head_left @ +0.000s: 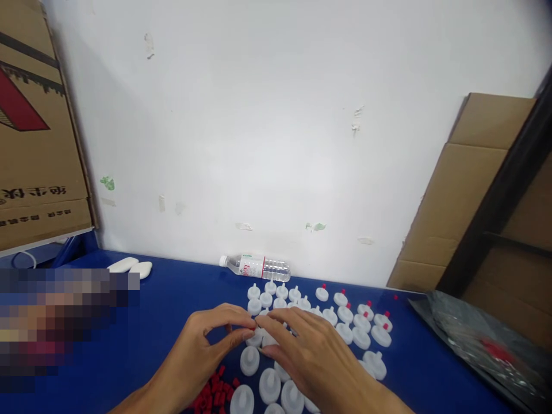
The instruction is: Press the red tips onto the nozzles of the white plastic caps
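My left hand [211, 339] pinches a small red cap [253, 328] between thumb and forefinger; only a sliver of red shows. Close against it, my right hand [308, 339] curls its fingers around a white spouted lid [269, 338], mostly hidden by those fingers. Many more white lids lie around both hands, spouts up, such as a white lid [249, 360] just below my fingertips. To the right, several carry red caps on their spouts, among them a capped lid [381, 335]. Beneath my left wrist is a pile of loose red caps [215, 394].
A water bottle [263, 268] lies on the blue table [172, 299] against the white wall. Two white objects [140, 269] rest at the left, near a blurred-out area. Cardboard [457, 190] and a grey plastic bag [483, 345] bound the right side. One carton [38, 132] stands left.
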Demonstrator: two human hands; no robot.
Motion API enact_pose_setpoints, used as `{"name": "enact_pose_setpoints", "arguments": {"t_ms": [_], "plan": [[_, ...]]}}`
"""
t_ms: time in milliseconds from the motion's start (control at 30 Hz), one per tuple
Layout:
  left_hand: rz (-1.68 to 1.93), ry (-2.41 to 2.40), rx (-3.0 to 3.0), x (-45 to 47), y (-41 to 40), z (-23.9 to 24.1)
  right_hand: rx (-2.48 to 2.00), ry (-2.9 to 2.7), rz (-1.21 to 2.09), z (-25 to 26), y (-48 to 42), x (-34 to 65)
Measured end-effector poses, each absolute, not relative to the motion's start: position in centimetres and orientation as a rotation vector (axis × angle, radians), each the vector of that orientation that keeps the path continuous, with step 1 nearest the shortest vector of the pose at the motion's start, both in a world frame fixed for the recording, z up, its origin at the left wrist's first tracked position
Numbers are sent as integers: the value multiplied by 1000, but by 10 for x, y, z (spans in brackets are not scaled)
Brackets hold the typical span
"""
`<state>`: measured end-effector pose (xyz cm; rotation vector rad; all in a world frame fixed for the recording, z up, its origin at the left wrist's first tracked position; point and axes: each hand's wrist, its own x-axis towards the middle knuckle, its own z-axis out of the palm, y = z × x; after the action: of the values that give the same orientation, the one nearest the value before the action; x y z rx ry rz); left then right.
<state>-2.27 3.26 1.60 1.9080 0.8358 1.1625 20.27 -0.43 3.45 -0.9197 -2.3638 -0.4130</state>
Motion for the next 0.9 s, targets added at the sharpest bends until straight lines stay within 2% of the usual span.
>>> {"name": "enact_pose_setpoints", "arguments": {"t_ms": [300,467,900], "plan": [[1091,867,2070,-25,35,12,-841,-2320,-156,31,-5,203],[1084,687,2396,-24,29,17,-737,-2233,-287,29,-7,201],[970,719,2347,-22,11,30,-665,-2239,-494,45,-15,200]]}}
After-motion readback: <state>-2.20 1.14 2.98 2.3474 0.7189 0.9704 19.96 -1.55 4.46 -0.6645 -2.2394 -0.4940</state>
